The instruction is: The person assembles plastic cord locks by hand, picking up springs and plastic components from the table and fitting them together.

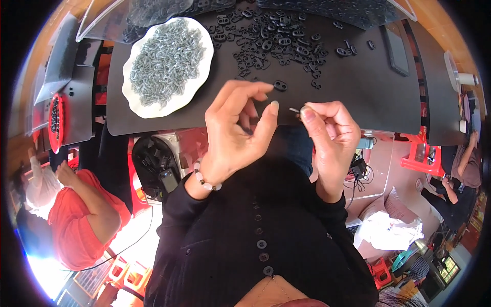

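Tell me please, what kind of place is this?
Probably a small workshop for hand assembly. A white plate heaped with small grey metal springs and a scatter of small black plastic parts lie on a black table; other people sit nearby.

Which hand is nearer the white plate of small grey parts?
Left. The left hand sits just below-right of the white plate; the right hand is farther right, beyond the left.
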The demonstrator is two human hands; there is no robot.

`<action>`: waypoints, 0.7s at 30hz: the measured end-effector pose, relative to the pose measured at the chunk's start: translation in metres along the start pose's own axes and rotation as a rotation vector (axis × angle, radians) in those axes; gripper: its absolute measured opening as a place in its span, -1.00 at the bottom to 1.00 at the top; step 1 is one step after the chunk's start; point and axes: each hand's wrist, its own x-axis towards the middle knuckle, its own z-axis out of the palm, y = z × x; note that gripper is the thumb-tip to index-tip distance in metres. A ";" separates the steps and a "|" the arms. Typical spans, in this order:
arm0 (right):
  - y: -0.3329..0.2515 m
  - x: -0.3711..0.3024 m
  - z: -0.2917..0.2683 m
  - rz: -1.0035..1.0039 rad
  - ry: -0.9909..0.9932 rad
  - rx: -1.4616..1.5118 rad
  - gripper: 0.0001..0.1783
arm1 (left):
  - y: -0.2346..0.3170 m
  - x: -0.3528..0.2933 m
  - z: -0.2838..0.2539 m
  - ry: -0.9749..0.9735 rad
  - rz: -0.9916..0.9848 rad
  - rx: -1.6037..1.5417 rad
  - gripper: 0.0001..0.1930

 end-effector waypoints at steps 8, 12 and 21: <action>-0.003 0.002 -0.025 -0.088 0.131 -0.006 -0.91 | -0.017 0.028 0.007 -0.192 0.386 0.513 -0.79; 0.000 0.004 -0.025 -0.084 0.147 0.007 -0.91 | -0.020 0.032 0.012 -0.175 0.421 0.511 -0.86; -0.006 0.008 -0.010 -0.054 0.083 0.039 -0.92 | -0.003 0.014 0.002 -0.197 -0.445 -0.540 -0.76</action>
